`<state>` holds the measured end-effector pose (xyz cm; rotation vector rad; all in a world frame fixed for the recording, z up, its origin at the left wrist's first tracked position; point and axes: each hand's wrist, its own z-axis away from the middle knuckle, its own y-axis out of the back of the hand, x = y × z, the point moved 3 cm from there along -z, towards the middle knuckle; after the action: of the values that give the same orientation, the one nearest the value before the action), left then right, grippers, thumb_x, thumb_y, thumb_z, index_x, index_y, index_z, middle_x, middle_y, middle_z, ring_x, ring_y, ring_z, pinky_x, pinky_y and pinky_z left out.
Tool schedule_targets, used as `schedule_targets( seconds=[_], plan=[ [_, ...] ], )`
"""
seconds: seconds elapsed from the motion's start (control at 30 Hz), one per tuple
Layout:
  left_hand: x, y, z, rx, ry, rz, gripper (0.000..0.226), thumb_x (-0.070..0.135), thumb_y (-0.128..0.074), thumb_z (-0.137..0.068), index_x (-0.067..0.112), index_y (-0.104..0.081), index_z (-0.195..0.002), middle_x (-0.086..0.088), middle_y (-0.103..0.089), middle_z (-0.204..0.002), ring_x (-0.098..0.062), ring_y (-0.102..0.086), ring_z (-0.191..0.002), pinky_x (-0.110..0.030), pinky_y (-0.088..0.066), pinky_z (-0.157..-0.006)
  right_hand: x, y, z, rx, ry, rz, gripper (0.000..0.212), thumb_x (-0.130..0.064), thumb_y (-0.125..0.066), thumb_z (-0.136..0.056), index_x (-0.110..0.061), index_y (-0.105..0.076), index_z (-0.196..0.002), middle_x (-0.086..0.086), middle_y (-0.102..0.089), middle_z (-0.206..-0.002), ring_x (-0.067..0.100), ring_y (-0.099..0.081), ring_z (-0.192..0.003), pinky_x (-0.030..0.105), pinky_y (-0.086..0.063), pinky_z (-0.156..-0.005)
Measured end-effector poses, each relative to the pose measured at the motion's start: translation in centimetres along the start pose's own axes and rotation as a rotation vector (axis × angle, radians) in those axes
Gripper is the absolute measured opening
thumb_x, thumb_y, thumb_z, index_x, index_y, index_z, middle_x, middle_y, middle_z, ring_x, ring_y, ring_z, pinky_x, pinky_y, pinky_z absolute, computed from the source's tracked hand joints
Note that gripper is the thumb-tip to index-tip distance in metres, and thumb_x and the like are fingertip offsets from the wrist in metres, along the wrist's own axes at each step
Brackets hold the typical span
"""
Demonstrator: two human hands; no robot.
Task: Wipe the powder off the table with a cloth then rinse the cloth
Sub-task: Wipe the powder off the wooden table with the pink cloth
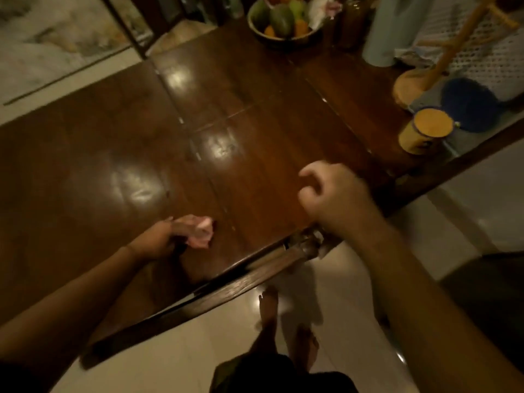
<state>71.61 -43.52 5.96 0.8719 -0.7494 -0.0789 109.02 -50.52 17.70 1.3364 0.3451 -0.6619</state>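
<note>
A crumpled pink cloth [202,234] is gripped in the left hand [158,239], with the fingers curled round it, and is pressed onto the dark, glossy wooden tabletop [255,154], just inside the tabletop's near edge. To the right of the cloth, well apart from it, the right hand [331,191] is held over the same edge. Its fingers are curled into a loose fist and nothing is seen in it, though the hand is blurred. Whether it touches the wood cannot be told.

Far to the right of the cloth and further back, a yellow tin [425,134] filled to the brim with something orange-brown is seen upright. Just behind the tin lies a round dark blue object [470,104], and next to that the round base of a wooden stand [416,83].

Far beyond the cloth, at the back of the tabletop, a bowl [286,41] of green and orange fruit is placed, with a pale cylinder [388,32] to its right.

Below the cloth, past the edge, bare feet [268,310] are seen on a pale tiled floor [354,293].
</note>
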Motion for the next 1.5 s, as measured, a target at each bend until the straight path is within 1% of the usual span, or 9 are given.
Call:
schedule_targets(
  seconds=[0.2, 0.37, 0.5, 0.67, 0.87, 1.03, 1.23, 1.37, 1.5],
  plan=[
    [-3.0, -0.8, 6.5, 0.294, 0.367, 0.15, 0.031, 0.0, -0.059, -0.095, 0.009, -0.063, -0.124, 0.019, -0.066, -0.117, 0.01, -0.059, -0.107, -0.006, -0.037, -0.089, -7.3, -11.1, 6.9, -0.312, 0.53, 0.282, 0.03, -0.044, -0.034, -0.097, -0.032, -0.058, -0.11, -0.002, -0.065, -0.106, 0.02, -0.058, -0.103, 0.044, -0.046, -0.089],
    [-5.3, -4.6, 15.6, 0.496, 0.753, 1.031, 0.033, 0.003, -0.059, -0.088, 0.005, -0.063, -0.121, -0.017, -0.069, -0.115, -0.038, -0.058, -0.123, -0.045, -0.053, -0.097, -7.8, -12.4, 6.7, -0.343, 0.526, 0.417, 0.037, -0.051, -0.023, -0.099, -0.034, -0.056, -0.106, -0.006, -0.064, -0.091, 0.018, -0.06, -0.083, 0.038, -0.046, -0.078],
    [-4.8, -6.4, 21.5, 0.724, 0.91, 0.585, 0.047, 0.0, -0.057, -0.093, 0.027, -0.06, -0.132, -0.01, -0.068, -0.118, -0.026, -0.068, -0.109, -0.026, -0.056, -0.077, -10.8, -14.5, 7.4, -0.609, 0.605, 0.419, 0.041, -0.058, -0.021, -0.1, -0.037, -0.053, -0.111, -0.01, -0.065, -0.099, 0.014, -0.061, -0.087, 0.042, -0.048, -0.086],
    [-6.2, -13.3, 23.2, 0.71, 0.642, 0.008, 0.088, -0.019, -0.054, -0.067, 0.035, -0.057, -0.136, 0.005, -0.049, -0.148, -0.015, -0.046, -0.134, -0.024, -0.037, -0.108, -16.6, -18.9, 10.9, -0.565, 0.78, 0.446, 0.05, -0.06, -0.02, -0.101, -0.03, -0.055, -0.121, -0.004, -0.065, -0.11, 0.02, -0.063, -0.099, 0.042, -0.049, -0.088],
    [-14.1, -9.2, 29.1, 0.588, 0.576, -0.015, 0.079, -0.012, -0.048, -0.074, 0.039, -0.059, -0.132, 0.003, -0.053, -0.144, -0.029, -0.05, -0.133, -0.043, -0.037, -0.112, -22.1, -23.1, 12.7, -0.311, 0.872, 0.301, 0.026, -0.03, -0.052, -0.099, -0.023, -0.061, -0.076, -0.011, -0.049, -0.062, 0.01, -0.045, -0.051, 0.02, -0.03, -0.047],
    [-15.4, -7.7, 28.6, 0.778, 0.956, 0.079, 0.082, -0.006, -0.054, -0.07, 0.043, -0.053, -0.136, -0.003, -0.049, -0.146, -0.033, -0.049, -0.125, -0.041, -0.046, -0.1, -23.6, -25.0, 11.5, -0.469, 0.497, 0.268, 0.032, -0.041, -0.038, -0.102, -0.025, -0.059, -0.084, -0.003, -0.061, -0.08, 0.01, -0.056, -0.071, 0.022, -0.038, -0.059],
    [-7.8, -12.2, 23.9, 0.421, 0.291, -0.133, 0.06, 0.01, -0.046, -0.091, 0.038, -0.044, -0.144, 0.005, -0.03, -0.159, -0.025, -0.023, -0.146, -0.043, -0.018, -0.121, -27.2, -27.7, 13.2, -0.642, 0.582, 0.372, 0.015, -0.045, -0.051, -0.096, -0.038, -0.064, -0.1, -0.015, -0.063, -0.092, 0.002, -0.056, -0.084, 0.027, -0.042, -0.072],
    [-11.5, -11.0, 28.0, 0.36, -0.001, -0.203, 0.054, 0.027, -0.029, -0.081, 0.036, -0.067, -0.119, 0.01, -0.05, -0.146, -0.021, -0.039, -0.141, -0.047, -0.033, -0.113, -28.4, -28.4, 13.1, -0.774, 0.475, 0.489, 0.014, -0.034, -0.056, -0.095, -0.033, -0.067, -0.103, -0.01, -0.063, -0.1, 0.008, -0.057, -0.092, 0.033, -0.052, -0.084],
    [-16.8, -7.6, 32.5, 0.574, 0.174, 0.074, 0.04, 0.016, -0.05, -0.087, 0.047, -0.06, -0.111, 0.007, -0.062, -0.133, -0.02, -0.054, -0.127, -0.048, -0.042, -0.108, -28.3, -28.7, 13.0, -0.743, 0.446, 0.577, 0.022, -0.028, -0.055, -0.095, -0.033, -0.064, -0.115, -0.009, -0.063, -0.113, 0.01, -0.058, -0.1, 0.036, -0.054, -0.089]
  ],
)
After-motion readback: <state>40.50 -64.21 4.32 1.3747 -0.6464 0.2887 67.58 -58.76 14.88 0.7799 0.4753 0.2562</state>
